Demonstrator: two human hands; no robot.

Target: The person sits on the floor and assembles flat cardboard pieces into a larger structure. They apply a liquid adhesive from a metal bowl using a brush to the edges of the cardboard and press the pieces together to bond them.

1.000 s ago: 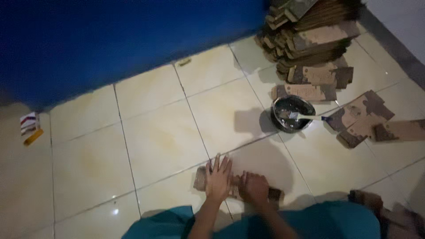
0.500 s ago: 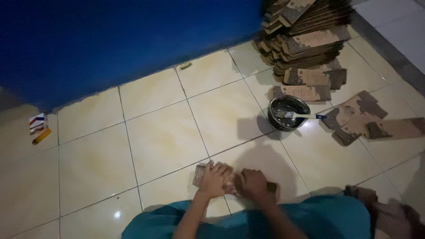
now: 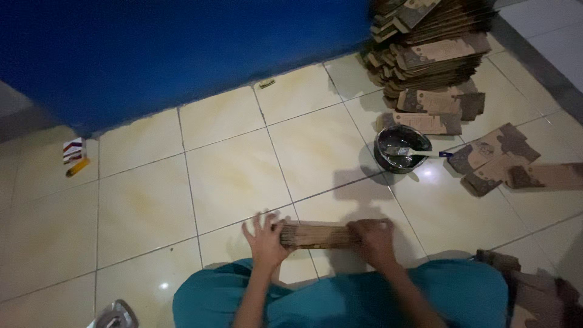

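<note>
A stack of flat brown cardboard pieces (image 3: 317,235) lies edge-on on the tiled floor in front of my knees. My left hand (image 3: 265,239) presses against its left end with fingers spread. At the right end, my right hand (image 3: 374,239) grips the stack. My legs in teal trousers (image 3: 340,294) fill the bottom of the head view.
A dark bowl (image 3: 401,149) with a white-handled brush in it stands to the upper right. A tall pile of cardboard cut-outs (image 3: 428,58) rises behind it, with loose pieces (image 3: 504,161) at right. A small box and yellow object (image 3: 74,155) lie by the blue wall (image 3: 182,48).
My hands have moved apart to the two ends of the cardboard stack, which now stands on edge between them. The view has shifted slightly downward.
</note>
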